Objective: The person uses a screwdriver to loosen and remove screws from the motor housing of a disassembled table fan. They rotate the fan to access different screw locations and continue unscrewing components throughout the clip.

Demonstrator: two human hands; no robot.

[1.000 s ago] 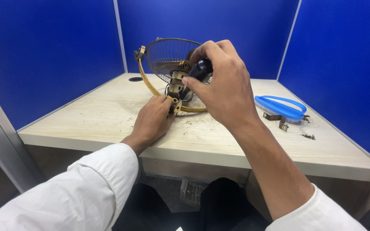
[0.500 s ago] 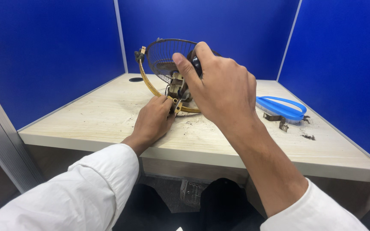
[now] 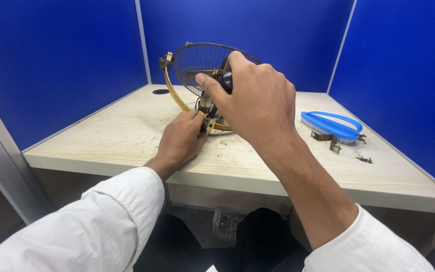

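A small fan stands on the wooden desk (image 3: 127,126). It has a dark wire cage (image 3: 197,60) and a worn gold ring frame (image 3: 173,93). My right hand (image 3: 258,103) is raised in front of it, fingers wrapped around the black part behind the cage. My left hand (image 3: 179,141) rests on the desk and pinches the low gold base of the frame. The fan's middle is hidden behind my right hand.
A blue brush (image 3: 331,126) lies on the right of the desk, with small metal clips (image 3: 328,141) and bits of dirt (image 3: 363,160) beside it. Blue partition walls enclose the desk on three sides. A round cable hole (image 3: 160,91) sits at the back left.
My right hand has turned on the fan's black part, fingers shifting from over the top to the side. The left hand stays at the base.
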